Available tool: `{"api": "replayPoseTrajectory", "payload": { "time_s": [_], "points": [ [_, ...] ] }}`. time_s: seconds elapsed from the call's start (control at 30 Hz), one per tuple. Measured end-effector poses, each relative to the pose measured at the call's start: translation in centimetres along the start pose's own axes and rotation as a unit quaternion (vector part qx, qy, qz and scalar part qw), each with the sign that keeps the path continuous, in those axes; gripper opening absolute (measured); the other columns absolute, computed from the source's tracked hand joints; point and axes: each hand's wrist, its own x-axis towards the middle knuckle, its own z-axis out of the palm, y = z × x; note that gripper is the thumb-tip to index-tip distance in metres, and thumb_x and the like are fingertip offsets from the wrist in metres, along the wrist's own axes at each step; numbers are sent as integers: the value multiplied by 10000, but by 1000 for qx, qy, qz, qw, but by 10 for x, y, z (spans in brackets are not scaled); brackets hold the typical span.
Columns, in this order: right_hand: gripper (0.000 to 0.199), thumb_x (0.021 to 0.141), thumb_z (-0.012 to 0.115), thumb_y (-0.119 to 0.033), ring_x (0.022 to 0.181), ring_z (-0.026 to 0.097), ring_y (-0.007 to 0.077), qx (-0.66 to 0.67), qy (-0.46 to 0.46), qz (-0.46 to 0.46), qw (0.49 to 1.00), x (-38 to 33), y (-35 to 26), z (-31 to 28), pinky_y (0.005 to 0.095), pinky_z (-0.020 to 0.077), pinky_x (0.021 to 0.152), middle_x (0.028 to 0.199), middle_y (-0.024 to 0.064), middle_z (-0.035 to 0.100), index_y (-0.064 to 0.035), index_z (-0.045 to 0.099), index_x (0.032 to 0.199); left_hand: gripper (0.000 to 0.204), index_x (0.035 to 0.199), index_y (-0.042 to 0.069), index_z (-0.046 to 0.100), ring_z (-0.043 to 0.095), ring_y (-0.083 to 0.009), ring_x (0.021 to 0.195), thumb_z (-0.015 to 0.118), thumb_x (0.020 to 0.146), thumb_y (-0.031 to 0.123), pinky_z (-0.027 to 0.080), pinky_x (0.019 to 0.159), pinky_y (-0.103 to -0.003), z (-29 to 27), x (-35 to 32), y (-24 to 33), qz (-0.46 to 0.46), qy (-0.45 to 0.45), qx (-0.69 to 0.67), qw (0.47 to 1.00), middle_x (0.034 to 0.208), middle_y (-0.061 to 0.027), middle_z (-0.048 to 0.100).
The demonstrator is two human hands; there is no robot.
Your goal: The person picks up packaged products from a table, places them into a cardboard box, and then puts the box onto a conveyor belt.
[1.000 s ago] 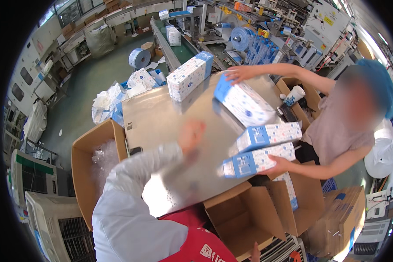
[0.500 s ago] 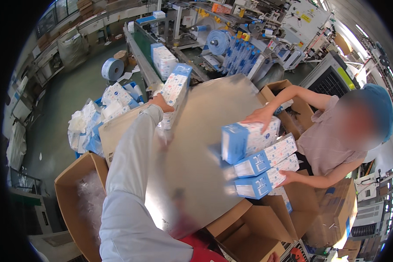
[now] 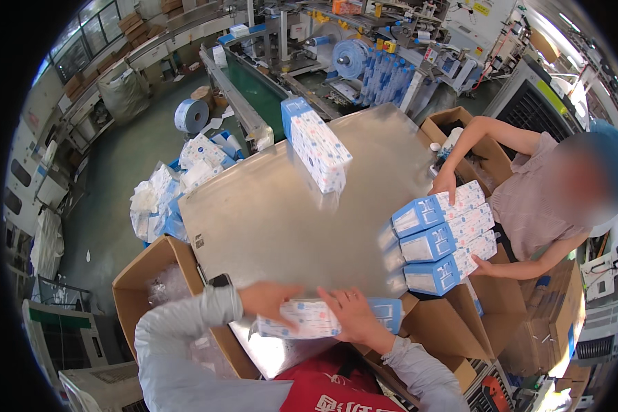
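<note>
A long white and blue pack [image 3: 309,318], which looks like wrapped tissues, lies at the near edge of the metal table [image 3: 281,254], close to my body. My left hand [image 3: 273,303] is on its left end, slightly blurred, with the fingers over the top. Nearer the blue end, my right hand [image 3: 358,319] grips the pack from above, fingers spread across its printed side. Farther off, a similar upright pack [image 3: 316,147] stands alone where the conveyor meets the table. At the right, a co-worker's hands hold a row of three such packs [image 3: 429,244].
A green conveyor [image 3: 250,89] runs up to the table's far edge. An open carton [image 3: 141,278] with clear plastic stands at left; more open cartons [image 3: 446,323] stand at right. Beyond the left edge sits a bin of crumpled wrappers [image 3: 159,199]. The co-worker [image 3: 529,206] stands at right.
My left hand has come back from the far left to the near edge, and my right hand has joined it on a pack. Another pack has come onto the table. The co-worker's packs are now aligned.
</note>
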Motion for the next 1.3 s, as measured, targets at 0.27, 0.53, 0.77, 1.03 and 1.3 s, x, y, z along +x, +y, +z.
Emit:
{"api": "replayPoseTrajectory", "payload": {
  "time_s": [0.27,0.53,0.77,1.03,1.3],
  "points": [
    [885,593,707,-155,937,560,284,-1,65,9,998,-40,3,-24,384,431,839,1023,110,568,-51,406,1420,574,1424,459,364,-41,-494,1426,478,887,628,158,987,-789,-161,259,-39,-97,445,179,872,1575,-180,87],
    [864,532,757,-146,987,573,347,-38,254,322,911,-198,-39,-106,428,448,845,1127,177,567,15,470,1330,550,1211,240,619,-37,-521,1415,492,866,649,284,967,-747,-111,307,-68,-58,350,170,919,1559,-190,164],
    [1015,585,874,-155,1309,410,294,-2,458,519,721,-325,-81,-96,413,275,1107,1424,182,432,22,345,1434,933,1437,271,364,287,-488,1323,813,623,353,396,923,-647,24,144,59,-18,355,222,908,1494,-270,239],
    [918,654,838,-35,1326,390,248,-49,568,507,647,-438,-79,-67,372,278,1107,1451,159,419,16,357,1435,1068,1502,77,213,563,-391,1083,826,635,192,458,953,-428,36,172,149,129,292,-132,938,1354,-261,453],
    [813,712,798,2,1205,509,250,31,728,486,483,-534,-89,-93,378,402,1032,1390,166,466,33,382,1410,1032,1515,98,216,514,-369,1020,777,651,155,442,876,-416,193,174,268,446,77,140,881,1179,-194,495]
  ]
}}
